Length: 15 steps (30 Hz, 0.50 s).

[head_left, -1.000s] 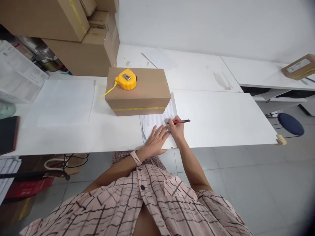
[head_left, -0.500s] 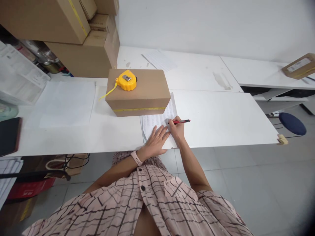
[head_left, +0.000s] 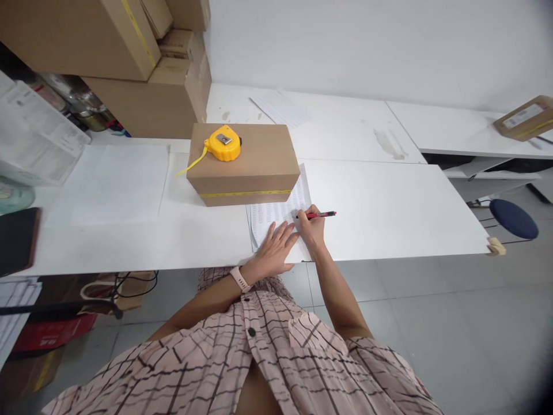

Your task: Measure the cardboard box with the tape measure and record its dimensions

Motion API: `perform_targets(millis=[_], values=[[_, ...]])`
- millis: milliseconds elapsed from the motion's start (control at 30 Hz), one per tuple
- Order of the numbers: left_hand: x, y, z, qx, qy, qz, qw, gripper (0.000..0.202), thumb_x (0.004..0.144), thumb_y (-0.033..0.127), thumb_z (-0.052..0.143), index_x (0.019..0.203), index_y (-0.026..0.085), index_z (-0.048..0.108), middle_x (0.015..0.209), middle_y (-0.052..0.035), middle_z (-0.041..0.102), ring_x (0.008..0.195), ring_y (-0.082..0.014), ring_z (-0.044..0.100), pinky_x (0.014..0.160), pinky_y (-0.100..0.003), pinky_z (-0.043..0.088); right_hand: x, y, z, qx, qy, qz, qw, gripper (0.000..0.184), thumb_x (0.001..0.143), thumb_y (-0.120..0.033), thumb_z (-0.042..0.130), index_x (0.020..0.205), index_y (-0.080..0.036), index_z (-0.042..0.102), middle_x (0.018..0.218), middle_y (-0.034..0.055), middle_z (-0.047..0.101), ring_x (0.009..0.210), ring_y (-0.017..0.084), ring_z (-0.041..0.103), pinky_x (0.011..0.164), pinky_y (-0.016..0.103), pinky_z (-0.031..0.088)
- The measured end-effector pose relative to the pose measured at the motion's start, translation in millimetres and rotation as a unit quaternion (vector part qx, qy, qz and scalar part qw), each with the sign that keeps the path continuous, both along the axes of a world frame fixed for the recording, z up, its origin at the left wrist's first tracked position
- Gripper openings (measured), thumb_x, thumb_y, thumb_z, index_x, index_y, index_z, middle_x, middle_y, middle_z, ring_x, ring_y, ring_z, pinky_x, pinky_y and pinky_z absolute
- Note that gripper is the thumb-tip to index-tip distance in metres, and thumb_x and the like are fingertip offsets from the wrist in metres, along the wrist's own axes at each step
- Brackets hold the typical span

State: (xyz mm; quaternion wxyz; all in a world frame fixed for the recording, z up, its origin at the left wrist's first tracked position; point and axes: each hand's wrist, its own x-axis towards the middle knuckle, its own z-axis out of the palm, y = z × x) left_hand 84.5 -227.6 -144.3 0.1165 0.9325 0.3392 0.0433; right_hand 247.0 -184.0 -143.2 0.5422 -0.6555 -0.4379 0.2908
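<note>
My right hand (head_left: 311,229) is closed around a red and black pen (head_left: 322,214), its tip down at the printed sheet (head_left: 264,217). Flat across the lower part of that sheet lies my left hand (head_left: 275,249), fingers spread and holding nothing. A brown cardboard box (head_left: 250,167) with a yellow strip along its front stands just beyond my hands and covers the sheet's upper left part. On top of the box rests a yellow tape measure (head_left: 223,144), a short length of its blade sticking out to the left.
Large cartons (head_left: 147,104) are stacked at the back left. White paper (head_left: 116,184) and a dark tablet-like object (head_left: 18,239) lie on the left of the white table (head_left: 389,213). Another sheet (head_left: 280,108) lies behind the box. At right are a small carton (head_left: 525,118) and a blue stool (head_left: 513,219).
The pen and my right hand have shifted very slightly to the right. My left hand stays flat on the sheet, and the box and tape measure keep their places.
</note>
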Motion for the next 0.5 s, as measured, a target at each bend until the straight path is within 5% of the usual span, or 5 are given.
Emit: perform_targets(millis=[500], values=[[0.0,0.2,0.9,-0.003,0.011,-0.002,1.000,0.091,0.086,0.054,0.070,0.157,0.011,0.034,0.170,-0.0211,0.023,0.160,-0.0383,0.011,0.128,-0.059,-0.004,0.3,0.7,-1.3,0.002,0.010,0.002,1.000,0.024,0.074,-0.024,0.059,0.064,-0.025,0.037,0.059,-0.0080,0.036,0.060,0.011,0.035,0.059,0.028,0.031]])
